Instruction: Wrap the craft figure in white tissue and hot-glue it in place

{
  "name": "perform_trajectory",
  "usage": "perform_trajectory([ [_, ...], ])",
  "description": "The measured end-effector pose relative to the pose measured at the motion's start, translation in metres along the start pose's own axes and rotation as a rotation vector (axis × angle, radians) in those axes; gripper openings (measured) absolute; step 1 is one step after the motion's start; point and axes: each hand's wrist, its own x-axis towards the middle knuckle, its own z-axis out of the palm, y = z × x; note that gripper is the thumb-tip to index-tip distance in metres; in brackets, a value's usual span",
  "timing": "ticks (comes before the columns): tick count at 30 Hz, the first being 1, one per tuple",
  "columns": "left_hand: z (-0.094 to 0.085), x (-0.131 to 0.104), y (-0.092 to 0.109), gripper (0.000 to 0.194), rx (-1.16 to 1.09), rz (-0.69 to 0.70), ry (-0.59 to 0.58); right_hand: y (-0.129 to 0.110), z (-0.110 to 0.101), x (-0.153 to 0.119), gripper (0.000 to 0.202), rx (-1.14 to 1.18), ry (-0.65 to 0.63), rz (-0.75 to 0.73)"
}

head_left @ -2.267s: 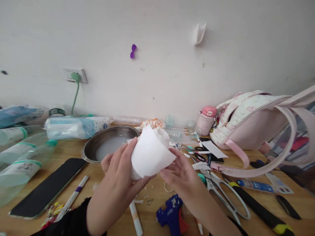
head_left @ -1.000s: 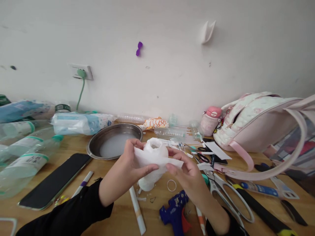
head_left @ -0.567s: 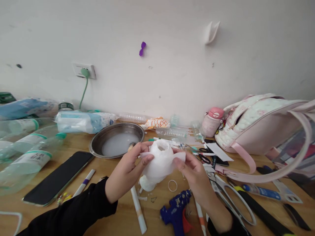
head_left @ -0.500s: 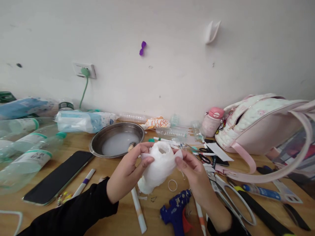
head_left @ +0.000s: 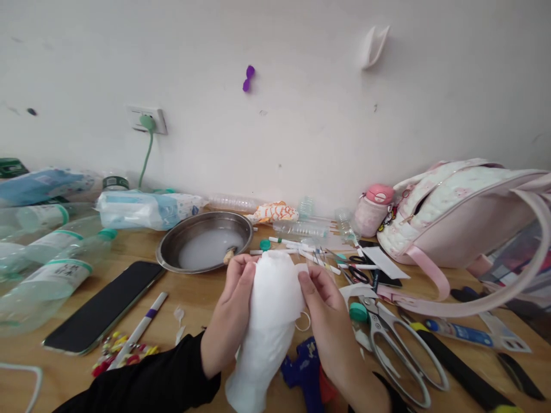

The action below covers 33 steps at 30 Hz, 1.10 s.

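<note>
at table centre, left hand [head_left: 230, 321] and right hand [head_left: 329, 321] clamp both sides of white paper-wrapped bottle [head_left: 269, 327], steel bowl [head_left: 204, 248] at 11 o'clock, scissors [head_left: 394, 350] at 3; loose wrap could slip or tear if squeezed unevenly.

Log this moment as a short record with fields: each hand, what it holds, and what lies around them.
left hand: grips the left side of the white wrapped object
right hand: presses the wrap on its right side
behind: metal bowl with cloudy liquid
left: black phone, marker
right: scissors, pink bag
surface: wooden table
</note>
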Motion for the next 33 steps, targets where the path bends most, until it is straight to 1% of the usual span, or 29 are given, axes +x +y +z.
perform_trajectory([
  [2,0.003,0.001,-0.001,0.027,-0.064,-0.134,-0.046,0.004,0.002,0.002,0.035,-0.018,0.029,0.020],
  [5,0.006,0.001,-0.006,0.043,-0.185,-0.322,-0.117,0.010,0.003,0.005,0.038,-0.066,0.062,0.017],
  [7,0.008,0.001,-0.008,0.048,-0.253,-0.420,-0.132,0.013,0.002,0.007,0.036,-0.124,0.075,-0.004],
  [9,0.009,0.000,-0.010,0.048,-0.310,-0.476,-0.135,0.013,-0.001,0.009,0.034,-0.201,0.069,-0.030],
  [12,0.011,0.000,-0.010,0.047,-0.358,-0.505,-0.142,0.005,-0.009,0.007,0.032,-0.312,0.069,-0.083],
  [13,0.011,0.000,-0.010,0.046,-0.362,-0.502,-0.136,0.001,-0.011,0.004,0.032,-0.343,0.092,-0.134],
  [14,0.011,-0.001,-0.010,0.045,-0.361,-0.492,-0.122,-0.003,-0.011,0.000,0.030,-0.389,0.112,-0.217],
  [15,0.011,-0.001,-0.010,0.044,-0.357,-0.472,-0.104,-0.006,-0.010,-0.006,0.030,-0.454,0.120,-0.333],
  [16,0.011,-0.002,-0.009,0.042,-0.352,-0.445,-0.086,-0.008,-0.008,-0.012,0.032,-0.557,0.100,-0.500],
  [17,0.011,-0.003,-0.009,0.040,-0.346,-0.413,-0.068,-0.008,-0.005,-0.019,0.037,-0.679,0.048,-0.648],
  [18,0.010,-0.004,-0.009,0.039,-0.342,-0.381,-0.054,-0.008,-0.001,-0.025,0.044,-0.791,-0.012,-0.752],
  [19,0.010,-0.006,-0.009,0.039,-0.340,-0.354,-0.045,-0.006,0.003,-0.031,0.050,-0.865,-0.052,-0.794],
  [20,0.010,-0.007,-0.008,0.039,-0.339,-0.334,-0.037,-0.003,0.007,-0.035,0.056,-0.895,-0.083,-0.779],
  [21,0.010,-0.008,-0.008,0.039,-0.340,-0.320,-0.027,0.000,0.010,-0.039,0.060,-0.877,-0.096,-0.721],
  [22,0.010,-0.008,-0.008,0.040,-0.340,-0.313,-0.013,0.002,0.012,-0.041,0.061,-0.823,-0.101,-0.622],
  [25,0.010,-0.009,-0.007,0.042,-0.341,-0.307,0.027,0.004,0.013,-0.040,0.057,-0.566,-0.137,-0.260],
  [26,0.010,-0.009,-0.007,0.042,-0.339,-0.308,0.032,0.003,0.012,-0.038,0.056,-0.481,-0.147,-0.158],
  [27,0.010,-0.009,-0.008,0.043,-0.336,-0.307,0.032,0.002,0.011,-0.036,0.056,-0.407,-0.147,-0.087],
  [28,0.010,-0.009,-0.008,0.042,-0.332,-0.305,0.029,0.002,0.010,-0.033,0.058,-0.346,-0.144,-0.048],
  [30,0.009,-0.009,-0.009,0.040,-0.324,-0.294,0.013,0.002,0.007,-0.026,0.065,-0.255,-0.125,-0.022],
  [33,0.007,-0.009,-0.008,0.038,-0.327,-0.280,-0.059,0.006,0.003,-0.015,0.070,-0.163,-0.080,-0.004],
])
